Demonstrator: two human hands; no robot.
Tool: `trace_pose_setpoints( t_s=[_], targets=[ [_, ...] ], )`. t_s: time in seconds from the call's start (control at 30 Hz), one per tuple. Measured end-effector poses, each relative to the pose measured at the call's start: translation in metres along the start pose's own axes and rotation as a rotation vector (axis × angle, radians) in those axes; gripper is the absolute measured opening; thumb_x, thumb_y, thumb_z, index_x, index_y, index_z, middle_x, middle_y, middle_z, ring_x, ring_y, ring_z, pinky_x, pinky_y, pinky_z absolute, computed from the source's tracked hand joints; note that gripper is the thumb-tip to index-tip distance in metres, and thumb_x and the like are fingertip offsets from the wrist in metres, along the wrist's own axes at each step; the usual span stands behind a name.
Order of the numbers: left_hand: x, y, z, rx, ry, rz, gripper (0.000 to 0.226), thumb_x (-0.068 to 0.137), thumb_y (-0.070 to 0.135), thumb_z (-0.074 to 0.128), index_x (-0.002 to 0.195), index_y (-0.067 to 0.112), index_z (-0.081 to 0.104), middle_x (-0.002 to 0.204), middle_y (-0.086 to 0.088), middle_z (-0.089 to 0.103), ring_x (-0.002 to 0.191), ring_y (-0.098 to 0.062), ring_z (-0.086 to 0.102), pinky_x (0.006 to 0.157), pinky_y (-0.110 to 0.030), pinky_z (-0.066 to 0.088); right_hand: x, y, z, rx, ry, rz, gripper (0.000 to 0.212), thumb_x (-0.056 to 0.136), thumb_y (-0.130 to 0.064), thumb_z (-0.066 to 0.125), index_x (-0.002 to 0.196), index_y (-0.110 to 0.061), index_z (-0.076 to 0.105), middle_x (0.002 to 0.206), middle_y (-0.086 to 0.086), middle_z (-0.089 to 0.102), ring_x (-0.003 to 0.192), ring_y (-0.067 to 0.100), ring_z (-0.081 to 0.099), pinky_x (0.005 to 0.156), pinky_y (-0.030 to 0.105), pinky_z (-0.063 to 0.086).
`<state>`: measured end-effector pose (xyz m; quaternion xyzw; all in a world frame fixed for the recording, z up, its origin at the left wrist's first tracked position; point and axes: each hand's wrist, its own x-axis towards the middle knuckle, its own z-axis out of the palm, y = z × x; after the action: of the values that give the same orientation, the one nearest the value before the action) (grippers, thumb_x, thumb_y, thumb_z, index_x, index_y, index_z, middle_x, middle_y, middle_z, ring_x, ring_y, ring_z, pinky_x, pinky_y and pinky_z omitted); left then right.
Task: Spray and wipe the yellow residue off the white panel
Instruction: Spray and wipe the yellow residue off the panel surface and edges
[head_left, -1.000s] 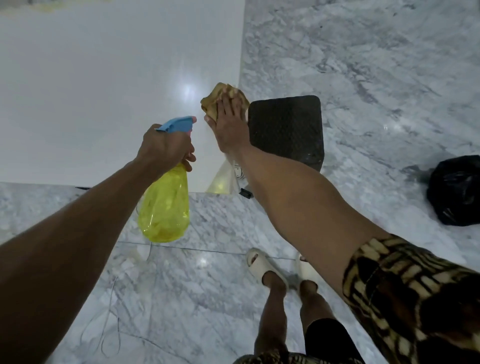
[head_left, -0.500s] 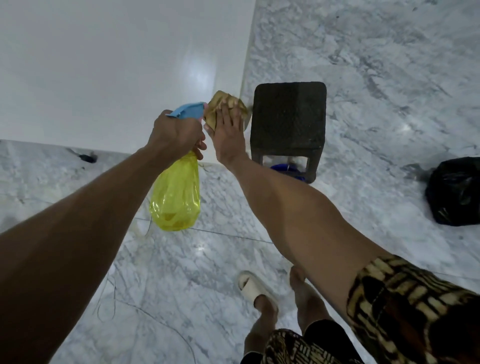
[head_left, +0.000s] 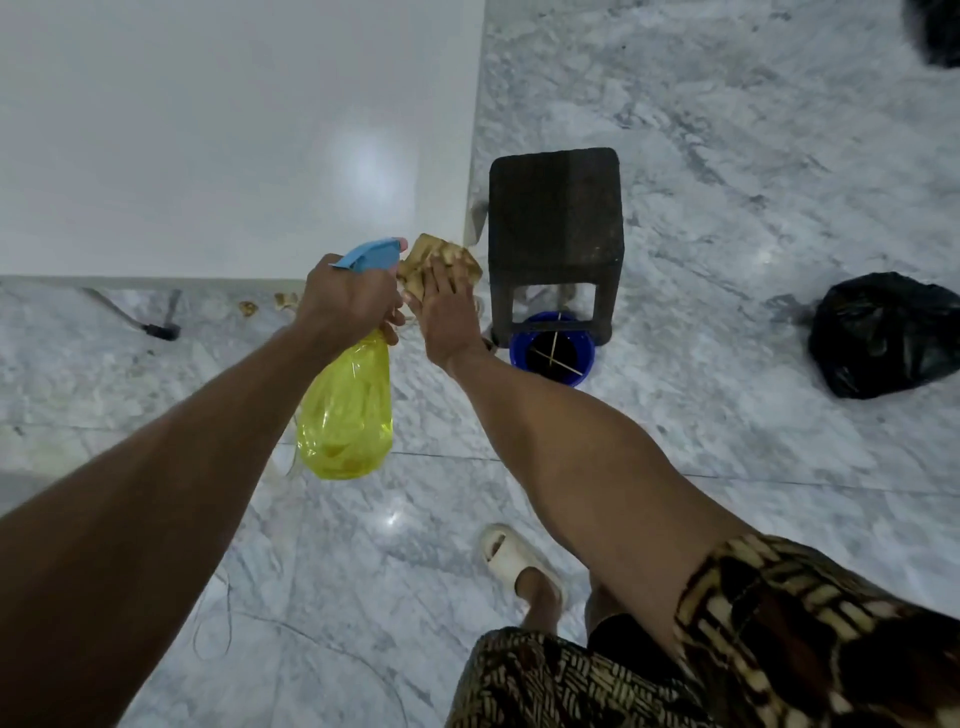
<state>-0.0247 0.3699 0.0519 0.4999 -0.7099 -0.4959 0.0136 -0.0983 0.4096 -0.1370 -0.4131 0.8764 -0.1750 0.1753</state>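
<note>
Two hands were seen stretched out over the lower right corner of the white panel (head_left: 208, 135). The left hand (head_left: 348, 296) was clenched round the neck of the spray bottle (head_left: 345, 410), whose yellow body hung below the fist over the marble floor (head_left: 727, 156) while its blue trigger head (head_left: 371, 253) pointed toward the panel's corner. The right hand (head_left: 447, 306) was laid flat, fingers spread, on a crumpled tan cloth (head_left: 426, 257), which was pressed against the panel's bottom right corner, just beside the blue trigger head.

Compared with half a second earlier, the panel's lower edge was found further up the view, and more floor was exposed beneath it: a dark hammer-like tool (head_left: 150, 322) and some small tan scraps (head_left: 270, 304) lay along that edge. The two hands were held closer together than a second before, when the cloth had been higher on the panel's right edge. The dark stool (head_left: 556, 228) just right of the cloth was shown with its legs, and the blue bucket (head_left: 550, 356) under it was now uncovered almost entirely. The black bag (head_left: 883, 338) remained at the right, well apart. One pale sandal (head_left: 511, 558) was visible below, where two had been seen a second before. No yellow residue could be made out on the panel.
</note>
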Motion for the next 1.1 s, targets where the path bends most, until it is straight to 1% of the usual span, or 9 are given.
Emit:
trace_pose_setpoints(
  t_s=[0.1,0.2,0.3,0.43,0.53,0.67,0.77,0.9,1.1],
  targets=[
    [-0.02,-0.004,-0.003,-0.044,-0.024,0.008,0.047,0.097,-0.006,0.05,0.126,0.023,0.074,0.073,-0.016,0.06,0.055,-0.022,0.064,0.04,-0.027,0.053,-0.034,-0.011,-0.008,0.209,-0.072,-0.035,0.051,0.106,-0.026,0.034,0.155,-0.013,0.028,0.158,0.019,0.029,0.149,0.038,0.019,0.121,0.048,0.013],
    [-0.041,-0.007,-0.005,-0.058,-0.044,0.024,0.046,0.098,-0.005,0.05,0.121,0.026,0.074,0.074,-0.016,0.062,0.049,-0.016,0.066,0.043,-0.028,0.055,-0.08,-0.027,-0.028,0.878,-0.294,0.264,0.058,0.104,-0.047,0.028,0.14,-0.006,0.049,0.123,0.014,0.059,0.114,0.03,0.057,0.097,0.037,0.041],
    [-0.06,-0.007,-0.005,-0.063,-0.07,0.038,0.049,0.097,-0.004,0.051,0.127,0.027,0.075,0.073,-0.015,0.064,0.051,-0.018,0.066,0.047,-0.032,0.058,-0.123,-0.03,-0.059,1.302,-0.421,0.571,0.071,0.103,-0.058,0.021,0.141,-0.004,0.047,0.133,0.015,0.06,0.114,0.03,0.061,0.099,0.044,0.051],
    [-0.081,0.005,0.001,-0.057,-0.099,0.067,0.036,0.098,0.005,0.056,0.128,0.017,0.073,0.076,-0.014,0.068,0.064,-0.026,0.069,0.058,-0.039,0.061,-0.154,0.011,-0.113,1.651,-0.34,0.633,0.061,0.105,-0.053,0.022,0.139,-0.009,0.05,0.127,0.008,0.06,0.121,0.026,0.059,0.1,0.043,0.047],
    [-0.093,0.026,0.018,-0.043,-0.133,0.094,0.03,0.097,0.009,0.059,0.123,0.004,0.073,0.076,-0.016,0.071,0.07,-0.031,0.07,0.071,-0.048,0.062,-0.156,0.047,-0.154,1.746,-0.228,0.588,0.069,0.098,-0.066,0.028,0.138,-0.016,0.056,0.139,0.01,0.06,0.123,0.028,0.06,0.105,0.045,0.047],
    [-0.096,0.062,0.059,-0.069,-0.158,0.161,0.032,0.096,0.005,0.059,0.121,0.012,0.077,0.079,-0.013,0.072,0.076,-0.03,0.071,0.07,-0.046,0.062,-0.151,0.101,-0.208,1.862,-0.04,0.552,0.072,0.098,-0.067,0.028,0.14,-0.016,0.055,0.138,0.014,0.059,0.129,0.029,0.055,0.109,0.044,0.043],
    [-0.086,0.1,0.101,-0.118,-0.217,0.191,0.04,0.099,0.005,0.057,0.125,0.029,0.076,0.075,-0.009,0.07,0.07,-0.023,0.069,0.065,-0.038,0.06,-0.141,0.15,-0.246,1.934,0.056,0.526,0.07,0.101,-0.063,0.024,0.142,-0.014,0.052,0.141,0.017,0.056,0.131,0.031,0.052,0.115,0.045,0.036],
    [-0.059,0.164,0.166,-0.091,-0.237,0.172,0.029,0.098,0.005,0.061,0.124,0.003,0.073,0.074,-0.015,0.069,0.068,-0.031,0.069,0.052,-0.035,0.057,-0.122,0.223,-0.295,1.957,0.105,0.527,0.066,0.101,-0.061,0.024,0.136,-0.016,0.057,0.136,0.015,0.059,0.121,0.029,0.058,0.1,0.042,0.048],
    [-0.01,0.264,0.25,-0.182,-0.262,0.181,0.035,0.096,0.01,0.063,0.128,0.02,0.074,0.081,-0.017,0.068,0.069,-0.026,0.071,0.053,-0.033,0.058,-0.077,0.332,-0.374,1.918,0.098,0.5,0.069,0.1,-0.064,0.026,0.141,-0.016,0.054,0.139,0.016,0.058,0.131,0.033,0.052,0.109,0.046,0.043]
  ],
)
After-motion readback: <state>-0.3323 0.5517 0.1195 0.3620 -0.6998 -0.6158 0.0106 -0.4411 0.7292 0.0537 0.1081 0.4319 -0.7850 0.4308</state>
